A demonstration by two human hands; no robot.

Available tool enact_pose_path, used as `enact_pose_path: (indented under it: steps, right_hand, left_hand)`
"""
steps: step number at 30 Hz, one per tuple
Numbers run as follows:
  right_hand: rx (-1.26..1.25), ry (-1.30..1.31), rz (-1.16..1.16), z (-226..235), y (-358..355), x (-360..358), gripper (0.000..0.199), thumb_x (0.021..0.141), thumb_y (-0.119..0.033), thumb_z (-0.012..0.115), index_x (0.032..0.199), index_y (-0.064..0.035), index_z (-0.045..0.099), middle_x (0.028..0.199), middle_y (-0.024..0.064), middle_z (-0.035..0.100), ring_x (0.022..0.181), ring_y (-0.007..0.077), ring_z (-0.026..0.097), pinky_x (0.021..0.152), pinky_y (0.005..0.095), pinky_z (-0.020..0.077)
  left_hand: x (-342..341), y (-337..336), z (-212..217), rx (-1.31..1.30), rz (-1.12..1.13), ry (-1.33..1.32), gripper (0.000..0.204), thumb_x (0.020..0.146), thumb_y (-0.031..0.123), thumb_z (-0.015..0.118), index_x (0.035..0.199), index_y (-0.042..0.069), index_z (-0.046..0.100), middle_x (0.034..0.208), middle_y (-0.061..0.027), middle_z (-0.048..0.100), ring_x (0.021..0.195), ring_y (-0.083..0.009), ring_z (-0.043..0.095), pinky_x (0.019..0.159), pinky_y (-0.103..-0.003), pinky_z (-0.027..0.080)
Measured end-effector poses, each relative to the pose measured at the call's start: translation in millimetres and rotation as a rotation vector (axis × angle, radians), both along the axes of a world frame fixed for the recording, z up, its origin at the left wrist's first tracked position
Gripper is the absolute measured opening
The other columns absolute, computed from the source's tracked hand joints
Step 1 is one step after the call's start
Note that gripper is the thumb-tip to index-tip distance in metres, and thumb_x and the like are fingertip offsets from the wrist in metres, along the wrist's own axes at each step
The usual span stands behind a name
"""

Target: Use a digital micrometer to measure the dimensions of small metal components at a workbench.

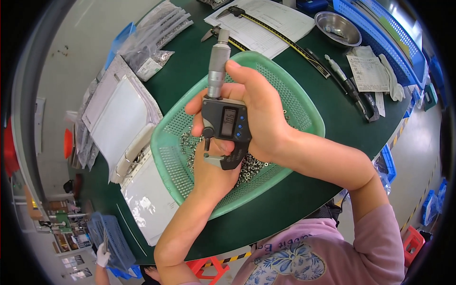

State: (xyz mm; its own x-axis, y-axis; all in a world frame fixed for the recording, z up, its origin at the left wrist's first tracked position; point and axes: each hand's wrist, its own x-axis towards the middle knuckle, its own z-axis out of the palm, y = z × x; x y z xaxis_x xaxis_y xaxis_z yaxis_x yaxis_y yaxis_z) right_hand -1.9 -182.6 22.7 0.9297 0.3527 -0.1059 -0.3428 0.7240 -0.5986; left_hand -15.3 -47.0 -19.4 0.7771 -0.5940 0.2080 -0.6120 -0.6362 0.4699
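Note:
My right hand (259,111) grips a digital micrometer (224,121) with a dark grey body, a small display and a silver thimble pointing up. My left hand (214,166) is under the micrometer's jaw, fingers closed near the anvil; whatever small part it pinches is hidden. Both hands hover over a green perforated plastic basket (304,111) on the dark green table. Several small shiny metal rings (254,167) lie in the basket's bottom beneath the hands.
Clear plastic bags and white sheets (121,118) lie left of the basket. Paper forms with a long caliper (270,28), a steel bowl (338,27) and blue crates (380,33) are at the back. A blue basket (111,237) and another person's gloved hand (102,255) show at lower left.

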Motion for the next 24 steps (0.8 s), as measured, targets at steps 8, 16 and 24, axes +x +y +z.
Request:
enact_pose_path:
  steps: [8, 16, 24]
  right_hand:
    - [-0.023, -0.022, -0.01, 0.8, 0.2, -0.4, 0.068, 0.08, -0.058, 0.024, 0.087, 0.0027, 0.054, 0.066, 0.0137, 0.057, 0.039, 0.0156, 0.044, 0.041, 0.0249, 0.0378]
    - [-0.063, -0.065, 0.044, -1.6, 1.1, -2.7, 0.067, 0.082, -0.056, 0.022, 0.087, 0.0031, 0.053, 0.065, 0.0141, 0.057, 0.039, 0.0161, 0.045, 0.038, 0.0242, 0.0375]
    - [-0.078, -0.09, 0.08, -1.0, 1.9, -2.8, 0.068, 0.082, -0.057, 0.022, 0.087, 0.0035, 0.053, 0.066, 0.0141, 0.057, 0.04, 0.0156, 0.046, 0.038, 0.0229, 0.037]
  left_hand:
    - [0.1, 24.3, 11.0, -0.346, 0.272, 0.388, 0.01, 0.069, -0.002, 0.061, 0.077, 0.003, 0.056, 0.084, -0.0065, 0.061, 0.072, -0.0108, 0.055, 0.066, -0.027, 0.044]
    - [-3.7, 49.3, 13.1, -1.183, 0.034, 0.727, 0.011, 0.07, -0.005, 0.062, 0.077, 0.001, 0.057, 0.086, -0.0136, 0.059, 0.082, -0.019, 0.056, 0.075, -0.029, 0.045]
    - [-5.0, 51.1, 14.6, -1.105, -0.031, 0.695, 0.014, 0.066, -0.011, 0.063, 0.075, -0.001, 0.059, 0.085, -0.0142, 0.058, 0.081, -0.0193, 0.056, 0.073, -0.029, 0.047]
